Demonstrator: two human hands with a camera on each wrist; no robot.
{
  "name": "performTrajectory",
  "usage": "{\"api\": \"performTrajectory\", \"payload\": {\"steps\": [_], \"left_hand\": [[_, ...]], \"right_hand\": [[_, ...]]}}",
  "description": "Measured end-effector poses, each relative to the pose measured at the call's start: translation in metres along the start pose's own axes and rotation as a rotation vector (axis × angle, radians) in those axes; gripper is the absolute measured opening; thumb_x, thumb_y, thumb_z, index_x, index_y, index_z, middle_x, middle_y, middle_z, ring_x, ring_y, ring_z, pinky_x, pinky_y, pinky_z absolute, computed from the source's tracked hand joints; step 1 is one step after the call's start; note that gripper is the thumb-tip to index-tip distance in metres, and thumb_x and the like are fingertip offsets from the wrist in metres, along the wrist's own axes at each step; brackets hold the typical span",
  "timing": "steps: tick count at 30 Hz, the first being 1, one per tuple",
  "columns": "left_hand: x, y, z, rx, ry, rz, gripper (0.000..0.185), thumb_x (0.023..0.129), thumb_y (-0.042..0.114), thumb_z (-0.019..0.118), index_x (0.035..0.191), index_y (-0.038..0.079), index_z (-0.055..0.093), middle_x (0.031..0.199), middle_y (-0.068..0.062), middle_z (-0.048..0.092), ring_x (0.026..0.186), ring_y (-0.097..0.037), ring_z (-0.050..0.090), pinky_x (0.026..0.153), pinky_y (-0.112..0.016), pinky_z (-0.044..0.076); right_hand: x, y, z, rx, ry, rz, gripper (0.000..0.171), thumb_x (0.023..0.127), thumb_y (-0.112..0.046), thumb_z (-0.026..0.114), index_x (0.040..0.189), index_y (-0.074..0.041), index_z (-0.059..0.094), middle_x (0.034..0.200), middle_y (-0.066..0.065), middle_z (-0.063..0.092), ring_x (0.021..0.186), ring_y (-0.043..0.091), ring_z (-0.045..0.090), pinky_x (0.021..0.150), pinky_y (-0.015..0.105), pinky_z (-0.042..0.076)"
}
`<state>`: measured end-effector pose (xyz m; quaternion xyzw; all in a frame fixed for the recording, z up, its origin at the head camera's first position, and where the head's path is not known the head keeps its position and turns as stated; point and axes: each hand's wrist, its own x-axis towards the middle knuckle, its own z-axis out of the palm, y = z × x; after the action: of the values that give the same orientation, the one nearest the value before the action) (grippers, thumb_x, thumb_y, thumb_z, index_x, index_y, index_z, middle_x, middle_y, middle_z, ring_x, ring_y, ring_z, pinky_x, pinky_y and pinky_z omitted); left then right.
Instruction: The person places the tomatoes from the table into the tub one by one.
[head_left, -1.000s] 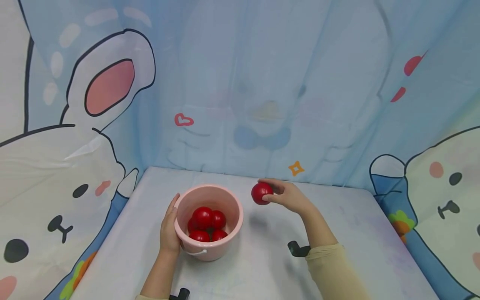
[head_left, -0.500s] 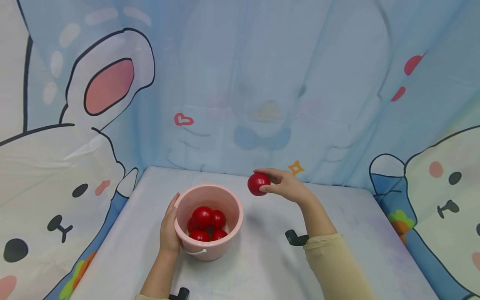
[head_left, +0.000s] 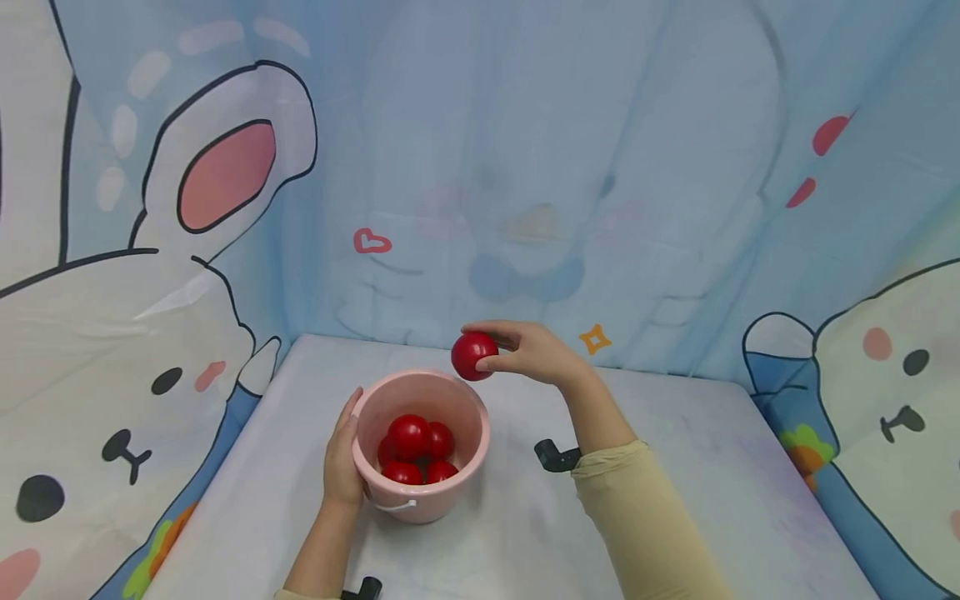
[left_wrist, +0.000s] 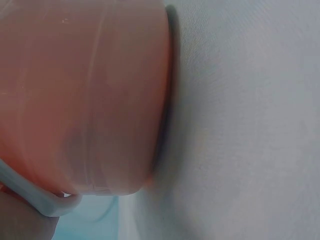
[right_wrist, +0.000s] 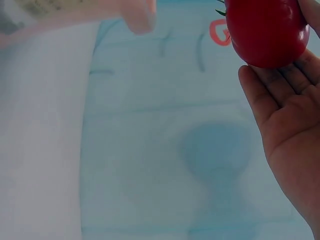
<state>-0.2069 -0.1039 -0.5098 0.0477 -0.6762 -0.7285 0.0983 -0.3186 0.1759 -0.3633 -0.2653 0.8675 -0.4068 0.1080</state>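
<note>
Tomato [head_left: 472,355] over bucket rim.
I'm seeing my right hand [head_left: 528,352] pinching it just above the pink bucket [head_left: 457,483] on the table [head_left: 675,492]; left hand [head_left: 342,454] is cupping the bucket's side, fingers relaxed.

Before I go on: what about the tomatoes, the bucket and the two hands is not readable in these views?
- Tomato count in the bucket: head view, upper tomatoes cover any below.
- Left hand fingers: head view, behind the bucket wall; left wrist view shows only blurred wall.
- Held tomato: right wrist view, top edge cuts it off.
- Right hand fingertips: right wrist view, out of frame.
</note>
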Motion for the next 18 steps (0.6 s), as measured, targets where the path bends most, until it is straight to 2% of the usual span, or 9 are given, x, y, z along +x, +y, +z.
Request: {"api": "performTrajectory", "payload": {"steps": [7, 14, 18], "left_hand": [[0.000, -0.001, 0.000, 0.001, -0.009, 0.003, 0.045, 0.102, 0.052, 0.036, 0.147, 0.049, 0.037, 0.159, 0.013, 0.034, 0.150, -0.015, 0.026, 0.117, -0.058, 0.030], [0.001, -0.001, -0.001, -0.003, -0.010, 0.004, 0.044, 0.102, 0.052, 0.036, 0.146, 0.050, 0.038, 0.159, 0.013, 0.035, 0.150, -0.014, 0.026, 0.117, -0.058, 0.028], [0.002, -0.002, -0.001, 0.004, -0.009, -0.005, 0.044, 0.101, 0.052, 0.037, 0.145, 0.052, 0.037, 0.159, 0.012, 0.035, 0.150, -0.014, 0.025, 0.117, -0.059, 0.028]], "right_hand": [[0.011, -0.012, 0.011, -0.005, -0.042, -0.030, 0.056, 0.081, -0.046, 0.079, 0.133, -0.040, 0.059, 0.130, -0.008, 0.062, 0.122, 0.016, 0.059, 0.088, 0.035, 0.059], [0.025, -0.029, 0.021, -0.069, -0.103, -0.052, 0.054, 0.080, -0.050, 0.077, 0.131, -0.045, 0.059, 0.128, -0.014, 0.063, 0.119, 0.013, 0.059, 0.087, 0.034, 0.058], [0.034, -0.041, 0.027, -0.106, -0.144, -0.081, 0.054, 0.080, -0.050, 0.076, 0.132, -0.042, 0.060, 0.128, -0.016, 0.063, 0.118, 0.012, 0.059, 0.087, 0.033, 0.058]]}}
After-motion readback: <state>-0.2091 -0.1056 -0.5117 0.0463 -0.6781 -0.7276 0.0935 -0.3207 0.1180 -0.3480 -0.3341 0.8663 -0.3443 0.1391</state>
